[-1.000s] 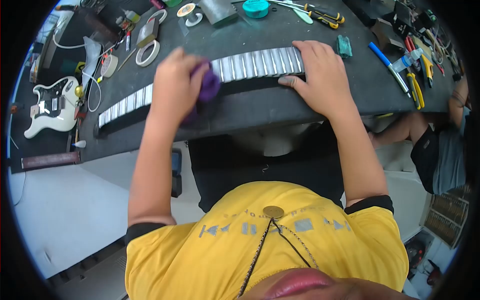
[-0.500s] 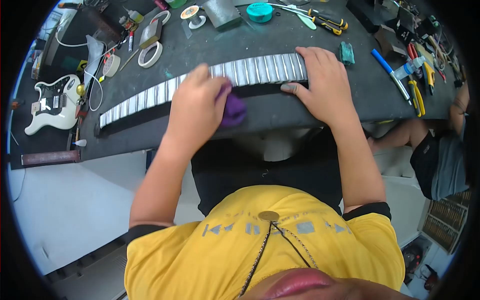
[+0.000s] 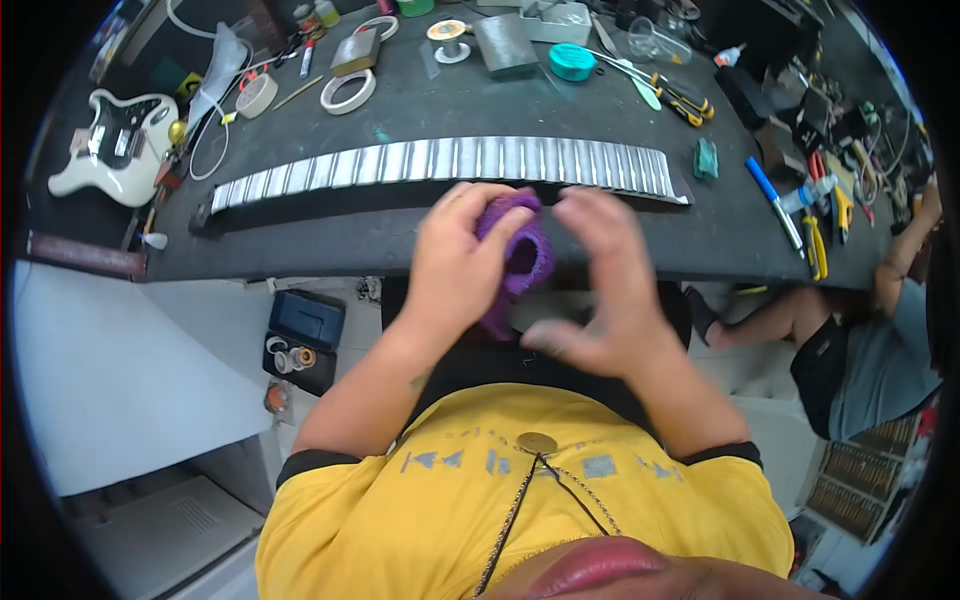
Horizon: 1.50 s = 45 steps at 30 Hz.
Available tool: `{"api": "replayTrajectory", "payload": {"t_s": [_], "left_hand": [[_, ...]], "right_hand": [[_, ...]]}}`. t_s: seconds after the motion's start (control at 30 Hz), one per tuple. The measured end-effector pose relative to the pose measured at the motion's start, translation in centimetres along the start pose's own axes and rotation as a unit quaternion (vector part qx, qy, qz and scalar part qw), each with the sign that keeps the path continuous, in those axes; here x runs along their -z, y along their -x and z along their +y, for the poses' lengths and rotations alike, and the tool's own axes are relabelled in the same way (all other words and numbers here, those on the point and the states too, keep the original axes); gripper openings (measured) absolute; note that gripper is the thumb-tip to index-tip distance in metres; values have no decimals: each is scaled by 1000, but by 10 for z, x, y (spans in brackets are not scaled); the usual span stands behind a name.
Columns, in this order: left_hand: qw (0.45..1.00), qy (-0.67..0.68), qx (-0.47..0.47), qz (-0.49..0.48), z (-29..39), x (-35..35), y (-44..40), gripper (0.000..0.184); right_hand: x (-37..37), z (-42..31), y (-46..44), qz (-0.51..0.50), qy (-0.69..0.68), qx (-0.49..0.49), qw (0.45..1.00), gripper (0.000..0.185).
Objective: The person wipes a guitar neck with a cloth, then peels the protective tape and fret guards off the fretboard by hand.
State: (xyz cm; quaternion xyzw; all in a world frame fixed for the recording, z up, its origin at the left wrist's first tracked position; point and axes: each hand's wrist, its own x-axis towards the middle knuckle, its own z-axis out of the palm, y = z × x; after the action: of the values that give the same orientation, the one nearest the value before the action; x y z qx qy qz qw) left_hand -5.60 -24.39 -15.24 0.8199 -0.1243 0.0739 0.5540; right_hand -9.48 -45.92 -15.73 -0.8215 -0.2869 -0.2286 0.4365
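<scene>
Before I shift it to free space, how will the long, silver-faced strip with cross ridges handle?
The strip is probably stiff, its ridged face running in one smooth line. Long and narrow, it may swing if gripped at one end. Lying broad face up, it seems unlikely to roll.

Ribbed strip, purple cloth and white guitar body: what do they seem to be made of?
Ribbed strip: probably metal or foil-covered, given its silvery shine.
Purple cloth: soft matte textile, perhaps terry, from its fuzzy folds.
White guitar body: glossy coat, from its highlights; core hidden, perhaps wood.
</scene>
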Motion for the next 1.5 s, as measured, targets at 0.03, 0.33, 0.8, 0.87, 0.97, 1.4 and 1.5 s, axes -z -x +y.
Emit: {"api": "replayTrajectory", "payload": {"t_s": [0.03, 0.33, 0.8, 0.87, 0.97, 1.4, 1.5], "left_hand": [[984, 122, 119, -47, 0, -7, 9, 35], [975, -175, -104, 92, -26, 117, -17, 52], [854, -447, -184, 192, -124, 169, -64, 26], [856, -453, -172, 181, -125, 167, -66, 26], [847, -471, -154, 192, -124, 171, -69, 26], [851, -466, -151, 188, -125, 163, -64, 24], [851, -468, -149, 184, -126, 167, -68, 26]], "right_hand": [[-10, -5, -4, -7, 17, 12, 1000, 87], [-25, 35, -109, -88, -42, -117, 988, 52], [-71, 72, -145, -107, 191, 6, 976, 32], [-66, 58, -132, -111, 190, 29, 975, 30], [-68, 42, -125, -121, 171, 66, 976, 28], [-76, 60, -131, -96, 197, 51, 974, 31], [-72, 40, -112, -99, 196, 71, 973, 33]]}}
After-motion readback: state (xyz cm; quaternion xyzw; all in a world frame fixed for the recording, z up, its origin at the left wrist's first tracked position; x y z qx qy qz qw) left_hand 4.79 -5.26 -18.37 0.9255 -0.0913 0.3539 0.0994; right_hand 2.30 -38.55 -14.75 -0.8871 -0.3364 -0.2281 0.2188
